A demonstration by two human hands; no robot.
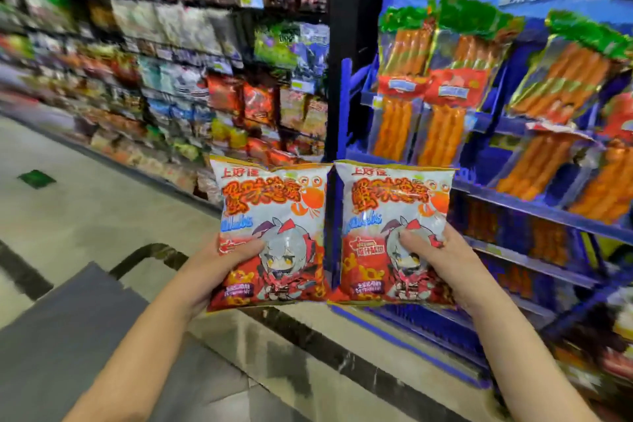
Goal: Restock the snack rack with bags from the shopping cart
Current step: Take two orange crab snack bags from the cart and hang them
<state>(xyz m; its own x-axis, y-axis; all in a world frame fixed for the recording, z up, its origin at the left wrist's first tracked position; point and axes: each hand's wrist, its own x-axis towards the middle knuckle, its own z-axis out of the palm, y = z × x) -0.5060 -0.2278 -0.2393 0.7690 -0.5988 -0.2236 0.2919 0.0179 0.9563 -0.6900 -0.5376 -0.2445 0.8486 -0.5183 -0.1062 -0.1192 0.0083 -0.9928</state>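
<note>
Grip on both items is sound. Left hand (214, 271) grasps the left crab-snack bag (270, 212) by its lower part, thumb on the printed face and fingers behind. Right hand (445, 262) grasps the right crab-snack bag (394, 212) in the same manner. Both bags stand upright, edges touching, directly in front of the lower part of the black post (342, 44).

Snack rack (205, 86) runs off to the left of the post. Blue sausage display (486, 161) stands to the right of it. Shopping cart (72, 329) sits below and well left of the post, beside the left forearm.

Assessment: the step in hand is carrying the pair to the shelf. The bags belong left of the post, not on the sausage display. The rack is badly blurred, so the matching row cannot be made out; it may be among the red packs just left of the post.

Recommended practice: keep thumb pressure light, since puffed bags are likely to crush. Confirm the row before committing. Seat one bag at a time, print outward and upright.
</note>
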